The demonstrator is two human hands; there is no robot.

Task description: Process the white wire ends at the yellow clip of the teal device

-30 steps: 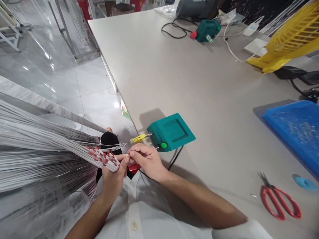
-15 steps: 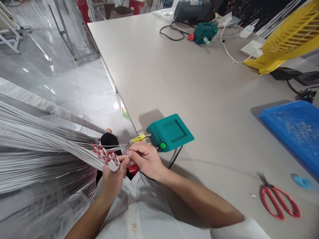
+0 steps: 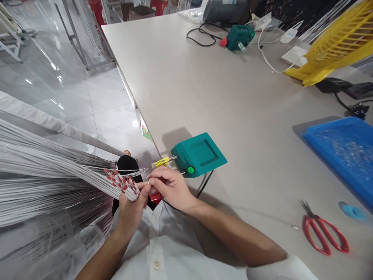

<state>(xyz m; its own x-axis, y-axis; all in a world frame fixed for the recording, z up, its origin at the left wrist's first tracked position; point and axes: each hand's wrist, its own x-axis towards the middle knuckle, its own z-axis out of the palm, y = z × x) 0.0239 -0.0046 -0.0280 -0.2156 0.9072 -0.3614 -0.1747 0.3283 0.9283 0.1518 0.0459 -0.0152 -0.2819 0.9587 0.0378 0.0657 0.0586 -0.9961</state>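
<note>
Along the left edge of a broad pale counter [image 3: 233, 97], the left hand [image 3: 132, 210] is closed around a bundle of white wires [image 3: 96, 175] with red tips, which hangs beside the counter over the floor side. The right hand [image 3: 175, 190] has its thumb and fingers pinched on a small white end [image 3: 148, 182] just beside the left thumb. Near them on the counter sits a green box [image 3: 204, 153], a yellow clip [image 3: 162, 162] sticking out toward the edge. To the right lie red-handled scissors [image 3: 325, 233], a light-blue ring [image 3: 354, 212] and a blue tray [image 3: 313, 134]. At the far side stand a second green box [image 3: 239, 37], a dark motor-like unit [image 3: 225, 11] and a yellow fan [image 3: 335, 50]. Beyond the counter, a wheeled metal rack [image 3: 72, 37] stands on glossy tiled floor [image 3: 107, 124], with red stools [image 3: 159, 5] behind.
</note>
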